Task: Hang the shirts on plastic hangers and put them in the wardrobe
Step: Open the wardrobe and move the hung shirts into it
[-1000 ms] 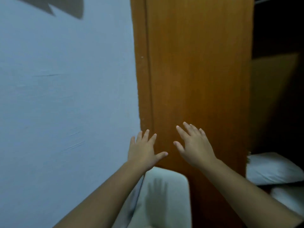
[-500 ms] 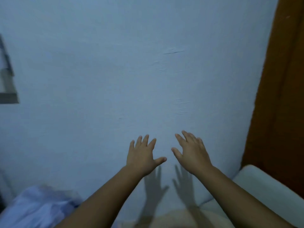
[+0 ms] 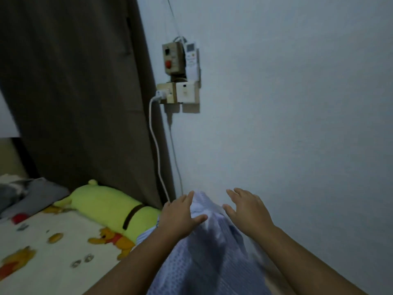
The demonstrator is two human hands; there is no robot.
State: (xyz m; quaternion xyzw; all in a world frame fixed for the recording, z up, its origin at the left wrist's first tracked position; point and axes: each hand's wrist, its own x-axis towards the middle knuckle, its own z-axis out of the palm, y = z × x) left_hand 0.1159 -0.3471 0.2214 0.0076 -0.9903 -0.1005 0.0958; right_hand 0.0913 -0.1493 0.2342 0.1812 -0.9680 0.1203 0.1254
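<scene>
Both your hands are spread open, gripping nothing: left hand (image 3: 180, 217) lies on the pale blue shirt (image 3: 204, 252), right hand (image 3: 247, 211) hovers at its two o'clock. The shirt is heaped at six o'clock, beside the green plush (image 3: 108, 206).

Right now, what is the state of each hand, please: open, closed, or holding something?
Left hand: open, fingers spread, over the light blue shirt, gripping nothing.
Right hand: open, fingers spread, holding nothing.
</scene>
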